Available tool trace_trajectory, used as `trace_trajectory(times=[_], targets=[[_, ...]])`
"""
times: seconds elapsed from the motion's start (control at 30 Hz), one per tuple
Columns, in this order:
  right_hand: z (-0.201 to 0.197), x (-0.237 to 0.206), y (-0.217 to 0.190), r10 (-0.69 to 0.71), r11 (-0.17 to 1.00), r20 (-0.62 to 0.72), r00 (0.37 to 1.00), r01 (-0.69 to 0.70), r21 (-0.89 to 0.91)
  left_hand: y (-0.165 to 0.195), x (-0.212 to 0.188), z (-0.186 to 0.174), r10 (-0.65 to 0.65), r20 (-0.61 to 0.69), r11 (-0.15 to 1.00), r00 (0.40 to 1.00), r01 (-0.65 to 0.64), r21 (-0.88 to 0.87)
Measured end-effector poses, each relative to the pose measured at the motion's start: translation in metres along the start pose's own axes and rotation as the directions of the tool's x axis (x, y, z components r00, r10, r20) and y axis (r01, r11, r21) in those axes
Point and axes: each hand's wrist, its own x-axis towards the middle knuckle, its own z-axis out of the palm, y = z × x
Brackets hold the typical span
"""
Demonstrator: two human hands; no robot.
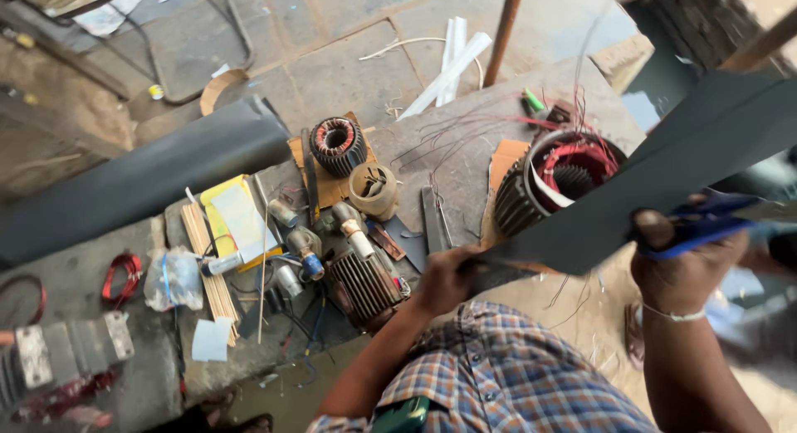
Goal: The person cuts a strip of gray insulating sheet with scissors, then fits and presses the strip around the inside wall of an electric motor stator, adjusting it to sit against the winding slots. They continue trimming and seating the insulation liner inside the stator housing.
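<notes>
My left hand (446,277) pinches the near end of a long dark grey sheet (664,184) that slants up to the right across the view. At the sheet's lower edge my right hand (685,263) grips blue-handled scissors (706,221), whose blades are blurred. Behind the sheet lies a motor stator (552,176) with red and copper windings, partly covered by it.
On the concrete slab (465,126) lie a smaller stator (336,145), a finned motor body (364,285), a tape roll (374,190), capacitors, wooden strips and a yellow pad. A big dark roll (141,180) lies at left, a metal post (502,30) stands behind.
</notes>
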Motion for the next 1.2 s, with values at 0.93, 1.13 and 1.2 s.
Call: trace_trajectory(times=[0.93, 1.13, 1.2], targets=[[-0.061, -0.057, 0.258, 0.774, 0.626, 0.529, 0.348, -0.288, -0.725, 0.138, 0.013, -0.131, 0.107, -0.813, 0.905, 0.573, 0.283, 0.318], [0.017, -0.071, 0.358, 0.898, 0.343, 0.033, 0.439, -0.65, -0.678, 0.137, -0.024, -0.162, 0.089, -0.848, 0.858, 0.522, 0.393, 0.331], [0.047, -0.058, 0.381, 0.792, 0.499, 0.059, 0.608, -0.589, -0.636, 0.135, -0.033, -0.169, 0.076, -0.872, 0.859, 0.484, 0.412, 0.304]])
